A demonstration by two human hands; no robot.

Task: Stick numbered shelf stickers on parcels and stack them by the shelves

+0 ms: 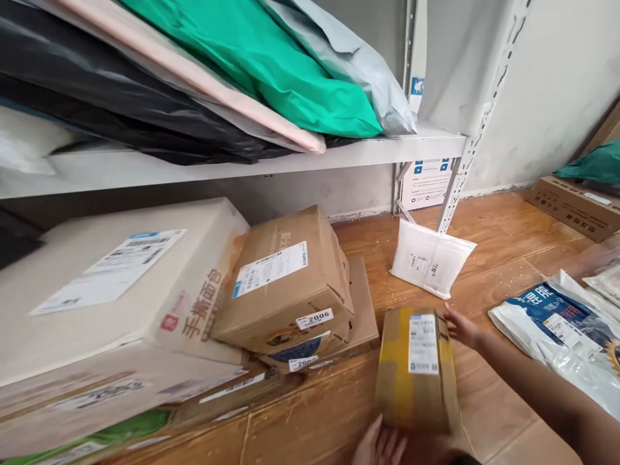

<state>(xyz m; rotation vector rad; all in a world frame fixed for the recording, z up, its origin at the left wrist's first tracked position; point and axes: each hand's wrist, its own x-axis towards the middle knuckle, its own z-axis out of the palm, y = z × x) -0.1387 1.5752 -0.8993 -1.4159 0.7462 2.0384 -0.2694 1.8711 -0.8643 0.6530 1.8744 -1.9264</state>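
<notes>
A brown cardboard box (400,368) with yellow tape and a white shipping label (423,344) is between my two hands. My right hand (460,328) grips its far right edge, fingertips curled at the corner. At the near left corner, my left hand (380,444) has its fingers against the lower edge; it is partly cut off by the frame's bottom. Whether the box rests on the floor or is slightly raised, I cannot tell. Just beyond it, a white padded parcel (429,258) leans by the shelf leg.
Stacked boxes stand to the left: a large pale box (111,271) and a brown box (290,271) marked 2006. Above them runs a metal shelf (378,152) with black, pink and green bags (290,77). Plastic parcels (557,316) and a long box (576,206) lie right.
</notes>
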